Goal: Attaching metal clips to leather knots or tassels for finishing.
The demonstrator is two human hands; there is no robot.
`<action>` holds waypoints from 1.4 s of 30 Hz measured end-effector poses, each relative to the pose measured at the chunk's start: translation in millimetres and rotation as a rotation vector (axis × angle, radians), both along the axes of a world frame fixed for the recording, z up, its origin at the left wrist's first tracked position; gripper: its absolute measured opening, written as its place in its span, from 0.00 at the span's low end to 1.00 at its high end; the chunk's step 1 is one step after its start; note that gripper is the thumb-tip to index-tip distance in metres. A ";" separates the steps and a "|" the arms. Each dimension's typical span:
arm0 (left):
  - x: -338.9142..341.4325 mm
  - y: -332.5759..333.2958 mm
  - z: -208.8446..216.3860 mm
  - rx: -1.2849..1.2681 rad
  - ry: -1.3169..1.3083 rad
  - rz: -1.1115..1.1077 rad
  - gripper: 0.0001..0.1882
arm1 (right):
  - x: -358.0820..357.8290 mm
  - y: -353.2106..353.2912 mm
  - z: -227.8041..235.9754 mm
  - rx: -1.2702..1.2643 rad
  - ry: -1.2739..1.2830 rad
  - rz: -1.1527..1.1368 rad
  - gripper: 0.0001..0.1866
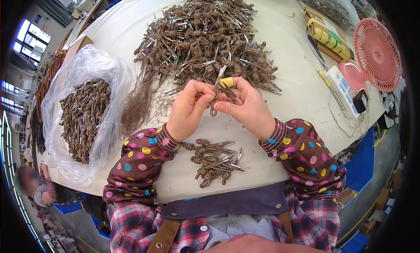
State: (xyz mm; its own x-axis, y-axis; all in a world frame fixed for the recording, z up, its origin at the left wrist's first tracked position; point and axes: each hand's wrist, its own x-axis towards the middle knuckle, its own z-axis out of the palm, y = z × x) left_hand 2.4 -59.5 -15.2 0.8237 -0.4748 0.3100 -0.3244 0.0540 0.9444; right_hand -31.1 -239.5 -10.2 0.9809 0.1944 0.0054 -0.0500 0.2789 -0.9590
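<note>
Between my two hands, above the table, is a brown knotted cord (213, 111) with silvery metal tips pointing up. My left hand (189, 108) pinches it from the left with thumb and fingertips. From the other side my right hand (251, 108) closes on it, with a yellow wrap (227, 81) around the index finger. A dark, narrow, blade-like piece also shows in the right hand, perhaps thread snips; its kind is unclear. Nearest my body lies a small pile of similar cords (213, 162). Beyond my hands rises a large heap of them (205, 38).
A clear plastic bag (103, 62) of cords stands at the left, beside loose brown thread (138, 104). On the right are a pink fan (377, 54), a white power strip (342, 90), a yellow-handled tool (324, 79) and a yellow-brown package (328, 34). Another person sits far left.
</note>
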 end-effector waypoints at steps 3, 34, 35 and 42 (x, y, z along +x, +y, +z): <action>1.8 2.5 -0.9 0.072 -0.150 0.039 0.04 | 0.0 -4.5 2.1 -0.170 -0.116 -0.035 0.27; 6.4 1.6 12.2 0.397 -0.910 0.221 0.10 | -14.7 -11.7 30.1 -1.069 -0.754 -0.324 0.12; 2.5 0.6 9.4 0.350 -0.717 0.167 0.09 | -14.8 -12.0 30.1 -1.088 -0.784 -0.327 0.12; -3.0 4.4 -2.3 0.263 -0.362 0.090 0.05 | -14.8 -13.4 28.4 -1.163 -0.808 -0.273 0.12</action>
